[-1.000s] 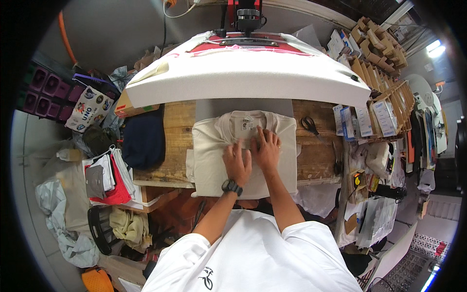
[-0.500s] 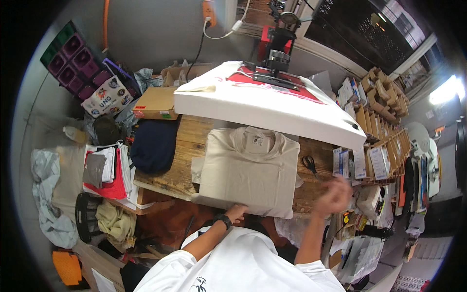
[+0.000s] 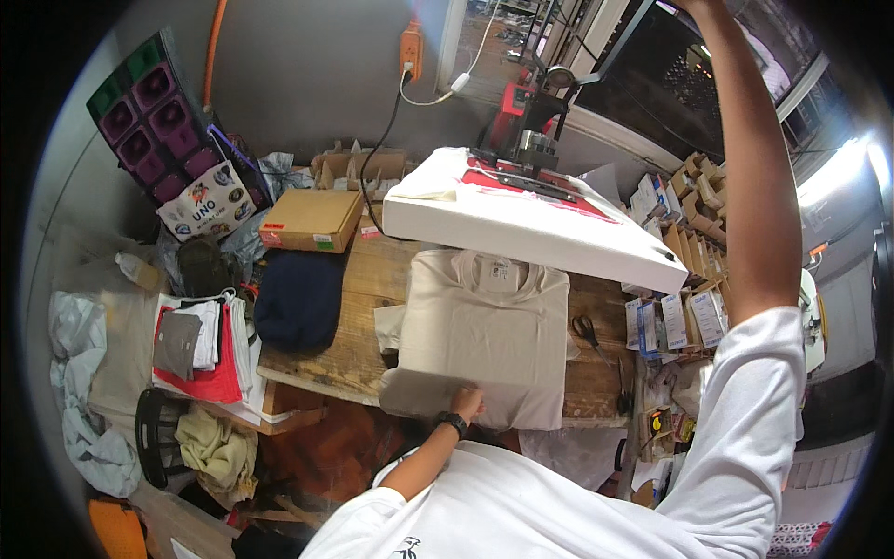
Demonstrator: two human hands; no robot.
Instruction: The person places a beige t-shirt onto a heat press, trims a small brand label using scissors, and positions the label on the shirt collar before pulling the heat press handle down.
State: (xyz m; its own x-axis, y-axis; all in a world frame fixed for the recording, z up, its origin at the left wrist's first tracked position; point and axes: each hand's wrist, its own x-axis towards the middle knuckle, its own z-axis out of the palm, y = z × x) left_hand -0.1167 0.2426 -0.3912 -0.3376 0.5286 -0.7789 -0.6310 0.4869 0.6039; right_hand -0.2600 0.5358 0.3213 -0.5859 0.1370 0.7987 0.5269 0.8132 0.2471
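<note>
A folded beige T-shirt [image 3: 484, 321] lies collar-away on the wooden table. My left hand [image 3: 468, 402], below a black wristwatch, is closed at the shirt's near edge; its fingertips are partly hidden against the fabric. My right arm stretches up to the far right, and only the base of my right hand [image 3: 687, 4] shows at the top rim; its fingers are cut off. Near it rises a grey metal lever [image 3: 619, 42] of a red-and-black press [image 3: 521, 107]. The press stands behind a white-covered board [image 3: 521, 219] with red cloth on it.
Black scissors [image 3: 585, 329] and another dark tool [image 3: 623, 391] lie right of the shirt. A dark blue cloth bundle [image 3: 298, 300], a cardboard box [image 3: 312, 219] and stacked folded garments [image 3: 177, 343] are on the left. Cardboard compartments [image 3: 694, 247] line the right side of the wooden table [image 3: 363, 307].
My right hand has risen from beside the scissors to the top edge of the view. My left hand stays at the shirt's near edge, its fingers more curled. The view has shifted.
</note>
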